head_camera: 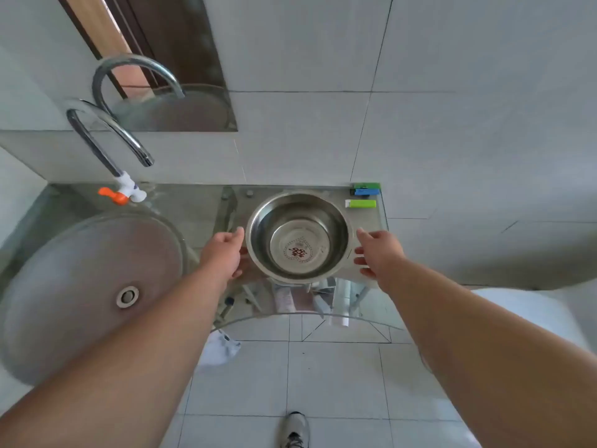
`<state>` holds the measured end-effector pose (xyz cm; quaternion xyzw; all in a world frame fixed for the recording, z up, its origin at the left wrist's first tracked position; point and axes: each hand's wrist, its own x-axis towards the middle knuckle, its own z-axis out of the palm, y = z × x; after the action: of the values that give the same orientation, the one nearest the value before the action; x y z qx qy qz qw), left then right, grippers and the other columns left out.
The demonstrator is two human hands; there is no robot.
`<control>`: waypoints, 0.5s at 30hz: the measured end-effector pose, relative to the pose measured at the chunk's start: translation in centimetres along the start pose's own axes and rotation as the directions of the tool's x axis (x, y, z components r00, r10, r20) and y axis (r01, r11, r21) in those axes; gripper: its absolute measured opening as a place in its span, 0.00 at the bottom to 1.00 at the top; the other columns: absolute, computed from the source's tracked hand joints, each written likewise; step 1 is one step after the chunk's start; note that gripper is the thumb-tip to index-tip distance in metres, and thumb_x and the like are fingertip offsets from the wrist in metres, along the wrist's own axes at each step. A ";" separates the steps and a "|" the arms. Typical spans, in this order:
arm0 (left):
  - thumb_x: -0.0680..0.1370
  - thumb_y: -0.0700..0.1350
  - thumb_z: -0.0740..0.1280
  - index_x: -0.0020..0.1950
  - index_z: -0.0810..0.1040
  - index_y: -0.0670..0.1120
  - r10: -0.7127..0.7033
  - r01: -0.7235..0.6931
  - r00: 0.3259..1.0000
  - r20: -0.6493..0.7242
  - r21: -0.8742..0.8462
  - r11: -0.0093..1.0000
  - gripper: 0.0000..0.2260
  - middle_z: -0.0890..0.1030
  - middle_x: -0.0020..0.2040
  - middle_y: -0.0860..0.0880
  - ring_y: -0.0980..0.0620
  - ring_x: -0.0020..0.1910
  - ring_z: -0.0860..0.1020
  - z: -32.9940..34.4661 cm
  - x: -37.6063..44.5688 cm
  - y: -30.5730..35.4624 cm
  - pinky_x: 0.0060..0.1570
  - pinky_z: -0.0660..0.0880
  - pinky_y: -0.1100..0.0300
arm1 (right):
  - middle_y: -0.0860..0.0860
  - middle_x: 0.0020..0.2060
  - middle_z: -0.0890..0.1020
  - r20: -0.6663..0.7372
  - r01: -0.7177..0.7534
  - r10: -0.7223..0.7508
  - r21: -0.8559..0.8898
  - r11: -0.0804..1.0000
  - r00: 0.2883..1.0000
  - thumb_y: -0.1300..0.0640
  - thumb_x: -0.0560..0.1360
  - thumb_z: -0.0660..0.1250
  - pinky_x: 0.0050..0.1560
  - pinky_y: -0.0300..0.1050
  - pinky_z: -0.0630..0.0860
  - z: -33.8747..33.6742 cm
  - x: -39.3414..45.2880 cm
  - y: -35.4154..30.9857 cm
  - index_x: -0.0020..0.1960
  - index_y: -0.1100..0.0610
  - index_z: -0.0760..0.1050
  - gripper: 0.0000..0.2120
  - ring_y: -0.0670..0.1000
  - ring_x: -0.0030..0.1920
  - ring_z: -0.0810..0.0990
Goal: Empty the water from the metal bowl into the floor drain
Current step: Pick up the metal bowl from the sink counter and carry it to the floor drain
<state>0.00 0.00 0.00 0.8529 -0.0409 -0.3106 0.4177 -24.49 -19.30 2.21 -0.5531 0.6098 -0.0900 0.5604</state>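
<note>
The metal bowl (298, 237) sits on the glass shelf (374, 221) beside the wash basin (93, 279), close under the tiled wall, its mouth facing straight up. It is round, so it has no long side to line up with; what matters is that its rim runs level and the two hands stand at opposite ends of one line across it. A red mark shows clearly on its bottom, and I cannot make out a water line from here, so how full it is I cannot say.

The left hand (226, 250) is hard against the rim on its side, thumb up at the lip and fingers curled low toward the underside, seemingly touching but not yet closed on it. The right hand (378, 253) is just beside the opposite rim with a sliver of shelf showing between, fingers spread loosely and pointing in at the bowl. So the left is the nearer, and neither has a true hold.

My guess is the lift comes next: both hands close in from the sides and raise it level, since any tilt would spill onto the shelf.

Past the bowl, some small green and blue things (363, 197) lie at the far right corner of the shelf, well clear. A tap (109, 140) arches over the basin to the left. No floor drain shows on the tiles below; only a shoe (295, 428).
</note>
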 end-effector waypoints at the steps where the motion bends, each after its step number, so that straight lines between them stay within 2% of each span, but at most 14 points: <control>1: 0.83 0.65 0.66 0.53 0.81 0.52 0.021 -0.021 1.000 0.001 0.039 0.999 0.18 0.87 0.53 0.45 0.43 0.42 0.84 0.1 0.5 0.3 0.32 0.80 0.55 | 0.53 0.49 0.87 -0.014 -0.001 0.000 -0.036 0.999 1.000 0.42 0.83 0.64 0.48 0.54 0.87 0.5 0.4 -0.3 0.54 0.52 0.79 0.15 0.54 0.48 0.87; 3: 0.82 0.65 0.65 0.56 0.83 0.47 0.075 -0.076 0.997 0.010 0.092 0.993 0.22 0.88 0.53 0.40 0.38 0.47 0.87 0.5 1.4 0.6 0.47 0.85 0.43 | 0.54 0.47 0.87 -0.023 0.032 -0.034 -0.098 0.995 0.999 0.41 0.83 0.63 0.48 0.54 0.87 1.1 1.0 -0.7 0.48 0.50 0.78 0.15 0.55 0.48 0.87; 4: 0.82 0.66 0.65 0.57 0.83 0.46 0.088 -0.090 0.996 0.026 0.087 0.992 0.24 0.88 0.53 0.39 0.36 0.50 0.88 0.6 1.7 0.6 0.51 0.85 0.40 | 0.54 0.46 0.87 -0.018 0.034 -0.036 -0.103 0.994 0.999 0.40 0.83 0.62 0.46 0.53 0.86 1.5 1.1 -0.8 0.47 0.49 0.78 0.15 0.55 0.48 0.87; 6: 0.82 0.66 0.64 0.55 0.83 0.46 0.136 -0.141 0.990 0.045 0.112 0.984 0.23 0.88 0.50 0.39 0.35 0.49 0.88 0.8 1.9 0.7 0.48 0.84 0.42 | 0.54 0.45 0.86 -0.016 0.048 -0.051 -0.154 0.987 0.999 0.40 0.83 0.61 0.45 0.53 0.85 2.1 1.5 -1.0 0.50 0.50 0.78 0.16 0.56 0.46 0.86; 8: 0.83 0.66 0.63 0.51 0.81 0.45 0.175 -0.182 0.983 0.060 0.133 0.974 0.24 0.86 0.44 0.41 0.37 0.43 0.85 0.8 2.5 0.6 0.41 0.79 0.48 | 0.55 0.42 0.84 -0.025 0.055 -0.061 -0.196 0.979 0.998 0.40 0.84 0.58 0.44 0.54 0.84 2.5 1.8 -1.1 0.52 0.53 0.77 0.18 0.55 0.40 0.83; 10: 0.84 0.66 0.60 0.52 0.80 0.43 0.187 -0.198 0.978 0.092 0.140 0.970 0.27 0.82 0.40 0.43 0.42 0.38 0.80 0.9 2.6 0.5 0.38 0.78 0.49 | 0.55 0.39 0.81 -0.014 0.084 -0.089 -0.234 0.969 0.996 0.40 0.85 0.55 0.37 0.51 0.81 2.6 1.9 -0.9 0.54 0.56 0.77 0.21 0.54 0.35 0.79; 13: 0.86 0.65 0.56 0.50 0.79 0.43 0.224 -0.242 0.968 0.110 0.209 0.947 0.26 0.82 0.43 0.43 0.40 0.42 0.80 1.3 2.4 0.6 0.45 0.79 0.46 | 0.55 0.33 0.77 0.016 0.139 -0.140 -0.261 0.955 0.990 0.40 0.86 0.53 0.34 0.49 0.77 2.7 1.9 -0.5 0.49 0.57 0.76 0.24 0.54 0.31 0.77; 15: 0.87 0.62 0.56 0.45 0.74 0.43 0.265 -0.273 0.962 0.068 0.245 0.930 0.25 0.80 0.42 0.43 0.41 0.43 0.78 1.6 2.2 0.7 0.42 0.74 0.49 | 0.53 0.32 0.74 0.018 0.180 -0.182 -0.275 0.944 0.983 0.40 0.86 0.54 0.35 0.50 0.77 2.6 1.9 -0.3 0.44 0.56 0.74 0.23 0.54 0.30 0.75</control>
<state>0.98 -2.32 -1.31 0.8799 -0.2035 -0.2571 0.3438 -21.82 -19.52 0.35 -0.6790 0.5651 -0.0576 0.4651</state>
